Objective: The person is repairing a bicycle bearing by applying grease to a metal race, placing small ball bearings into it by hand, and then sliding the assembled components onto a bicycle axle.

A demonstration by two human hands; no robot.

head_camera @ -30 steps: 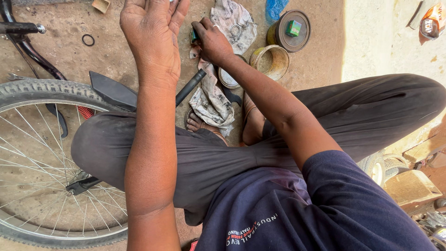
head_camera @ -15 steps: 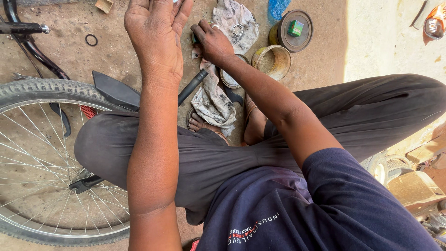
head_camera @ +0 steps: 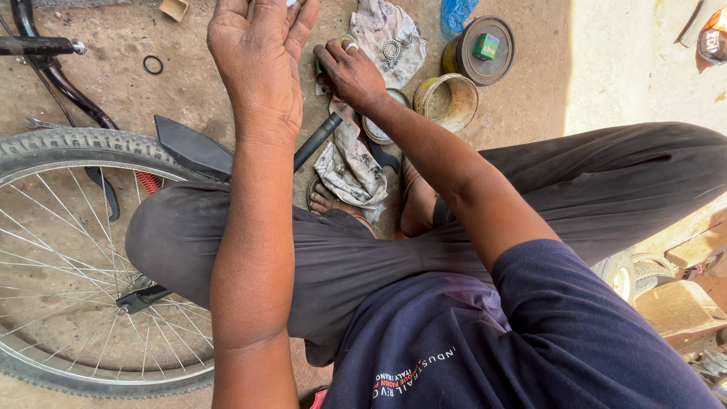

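Packed brown dirt lies under everything, sunlit to one side, with my dark trousers crossing the middle of the view as I squat.

At my right hand (head_camera: 350,70), the fingers are curled down tight around a small dark thing with a bit of green showing past them; I cannot tell what it is, as the fingers hide most of it. That hand sits on the edge of a grimy grey rag (head_camera: 350,163), which I take as my landmark. My left hand (head_camera: 257,57) is raised up close to the camera, beside the rag, palm turned away from me, fingers loosely bent and partly open; its fingertips run out of the top of the picture, so I cannot tell whether they hold anything.

A second rag (head_camera: 388,34) lies just beyond the first, with a ring-shaped bearing (head_camera: 391,49) resting on it. Touching the first rag's far side is a small round tin (head_camera: 379,129); just past that stands an open yellow can (head_camera: 447,102), then a lidded tin (head_camera: 485,49) with a green box (head_camera: 486,45) on top. A black tube (head_camera: 316,142) slants off the rag's near side. Well apart on that side sit a bicycle wheel (head_camera: 68,257), a black mudguard (head_camera: 193,148) and a rubber ring (head_camera: 153,64).
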